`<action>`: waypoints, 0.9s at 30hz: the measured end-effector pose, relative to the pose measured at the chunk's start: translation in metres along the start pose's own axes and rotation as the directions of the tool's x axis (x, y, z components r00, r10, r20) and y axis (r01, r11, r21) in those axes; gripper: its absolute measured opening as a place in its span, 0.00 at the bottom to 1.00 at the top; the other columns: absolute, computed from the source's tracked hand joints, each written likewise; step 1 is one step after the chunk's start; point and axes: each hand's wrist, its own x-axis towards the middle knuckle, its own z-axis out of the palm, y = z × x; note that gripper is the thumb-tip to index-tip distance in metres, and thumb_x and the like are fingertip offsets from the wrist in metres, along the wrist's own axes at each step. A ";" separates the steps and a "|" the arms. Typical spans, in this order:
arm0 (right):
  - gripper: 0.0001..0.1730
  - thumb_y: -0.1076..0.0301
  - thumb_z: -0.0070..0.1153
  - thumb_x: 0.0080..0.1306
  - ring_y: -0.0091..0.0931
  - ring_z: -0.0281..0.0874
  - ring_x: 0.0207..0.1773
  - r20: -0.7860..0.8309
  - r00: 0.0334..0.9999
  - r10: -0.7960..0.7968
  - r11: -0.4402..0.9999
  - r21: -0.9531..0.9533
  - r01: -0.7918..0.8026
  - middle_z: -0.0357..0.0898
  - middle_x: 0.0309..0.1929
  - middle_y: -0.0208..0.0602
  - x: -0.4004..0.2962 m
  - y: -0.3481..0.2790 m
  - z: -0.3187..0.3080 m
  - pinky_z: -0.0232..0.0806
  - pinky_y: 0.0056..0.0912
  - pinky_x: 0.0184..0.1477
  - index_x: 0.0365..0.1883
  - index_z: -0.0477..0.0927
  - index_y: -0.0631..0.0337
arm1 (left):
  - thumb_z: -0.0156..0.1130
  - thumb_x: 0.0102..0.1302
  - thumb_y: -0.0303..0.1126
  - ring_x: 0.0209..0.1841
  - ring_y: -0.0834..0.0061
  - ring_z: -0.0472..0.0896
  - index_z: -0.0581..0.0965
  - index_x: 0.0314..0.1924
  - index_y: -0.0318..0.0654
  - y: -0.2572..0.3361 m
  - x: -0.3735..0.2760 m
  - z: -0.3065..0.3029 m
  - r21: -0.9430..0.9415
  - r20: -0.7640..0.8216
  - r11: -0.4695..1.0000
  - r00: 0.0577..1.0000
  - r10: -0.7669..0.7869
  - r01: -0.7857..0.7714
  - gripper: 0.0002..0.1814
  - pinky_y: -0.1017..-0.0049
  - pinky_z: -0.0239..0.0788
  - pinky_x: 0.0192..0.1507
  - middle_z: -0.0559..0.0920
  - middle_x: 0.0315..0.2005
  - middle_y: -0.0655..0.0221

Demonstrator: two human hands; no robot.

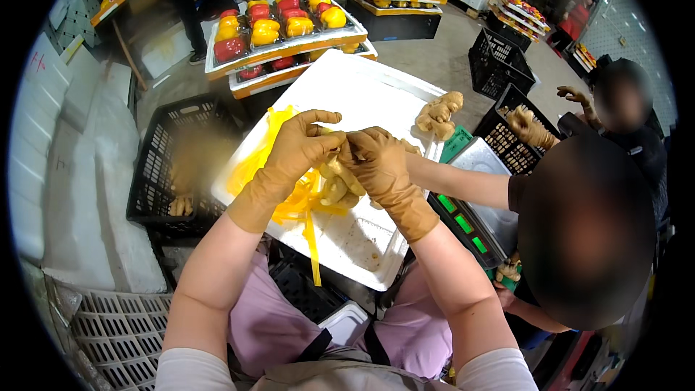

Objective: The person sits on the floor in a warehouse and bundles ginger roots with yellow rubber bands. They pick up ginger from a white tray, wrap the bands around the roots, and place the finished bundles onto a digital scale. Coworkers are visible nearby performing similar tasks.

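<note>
Both my hands wear tan rubber gloves and meet above a white foam tray (374,81). A ginger root (341,182) hangs between them, gripped near its top. My left hand (298,144) pinches with thumb and fingertips there; a bit of yellow shows at them. My right hand (377,163) is curled at the root's upper right side, and its fingertips are partly hidden. Yellow plastic strips (260,157) lie heaped on the tray's left side, one trailing over the near edge. Another ginger root (440,115) rests at the tray's far right corner, by a co-worker's arm (461,179) reaching in behind my right hand.
At the right stand a digital scale (483,174) and a black crate of ginger (507,144), beside two co-workers. A black plastic crate (157,157) holding some ginger is at the left. Foam trays of wrapped red and yellow peppers (288,38) are stacked beyond the foam tray.
</note>
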 end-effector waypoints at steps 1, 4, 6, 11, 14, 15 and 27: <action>0.08 0.64 0.57 0.54 0.37 0.74 0.32 -0.030 1.000 -0.006 1.000 0.013 0.006 0.76 0.26 0.37 0.000 -0.001 0.001 0.69 0.39 0.32 0.28 0.77 0.57 | 0.61 0.55 0.27 0.25 0.86 0.73 0.73 0.48 0.31 -0.001 0.001 -0.001 -0.005 0.002 1.000 1.000 -0.026 0.026 0.19 0.87 0.66 0.31 0.77 0.25 0.73; 0.07 0.66 0.57 0.54 0.37 0.74 0.29 -0.078 0.997 0.023 0.999 0.051 -0.019 0.76 0.25 0.38 0.000 -0.008 0.001 0.69 0.37 0.31 0.29 0.77 0.58 | 0.59 0.55 0.26 0.30 0.84 0.75 0.72 0.49 0.31 0.001 0.000 0.001 0.033 -0.045 0.999 0.999 -0.012 0.014 0.19 0.85 0.68 0.33 0.78 0.29 0.69; 0.06 0.68 0.57 0.55 0.36 0.75 0.28 -0.063 0.993 0.103 0.993 0.071 -0.098 0.76 0.25 0.39 -0.001 -0.012 0.000 0.69 0.34 0.31 0.30 0.78 0.59 | 0.58 0.55 0.26 0.33 0.83 0.75 0.73 0.48 0.31 -0.006 0.002 -0.003 -0.022 -0.005 1.000 1.000 0.017 -0.017 0.18 0.83 0.68 0.37 0.79 0.32 0.68; 0.07 0.70 0.55 0.61 0.20 0.74 0.28 -0.065 0.879 0.472 0.732 0.584 -0.350 0.78 0.27 0.35 -0.008 -0.009 0.014 0.68 0.21 0.32 0.33 0.77 0.65 | 0.59 0.56 0.29 0.36 0.81 0.75 0.77 0.43 0.31 -0.012 0.002 -0.006 0.029 0.060 1.000 0.998 -0.005 0.003 0.15 0.81 0.67 0.41 0.80 0.35 0.70; 0.10 0.67 0.54 0.64 0.16 0.71 0.29 0.024 0.822 0.569 0.533 0.750 -0.391 0.76 0.28 0.30 -0.009 -0.005 0.019 0.67 0.18 0.31 0.34 0.77 0.68 | 0.60 0.57 0.33 0.36 0.81 0.74 0.78 0.42 0.32 -0.004 -0.004 -0.007 0.018 0.071 0.999 0.997 -0.039 0.038 0.15 0.82 0.65 0.41 0.80 0.34 0.71; 0.10 0.67 0.54 0.64 0.16 0.71 0.29 0.020 0.819 0.574 0.507 0.776 -0.375 0.76 0.29 0.30 -0.008 -0.002 0.021 0.67 0.17 0.30 0.35 0.76 0.67 | 0.61 0.57 0.34 0.36 0.82 0.74 0.78 0.42 0.32 -0.003 -0.004 -0.004 0.025 0.076 0.999 0.997 -0.031 0.029 0.16 0.83 0.65 0.41 0.79 0.34 0.70; 0.14 0.62 0.51 0.67 0.16 0.67 0.31 0.127 0.717 0.685 0.173 0.928 -0.330 0.73 0.32 0.29 -0.002 -0.002 0.018 0.64 0.17 0.33 0.41 0.72 0.65 | 0.62 0.57 0.37 0.37 0.81 0.73 0.78 0.42 0.30 0.001 -0.004 0.005 0.217 0.098 0.975 0.995 0.036 -0.057 0.18 0.82 0.64 0.44 0.79 0.31 0.69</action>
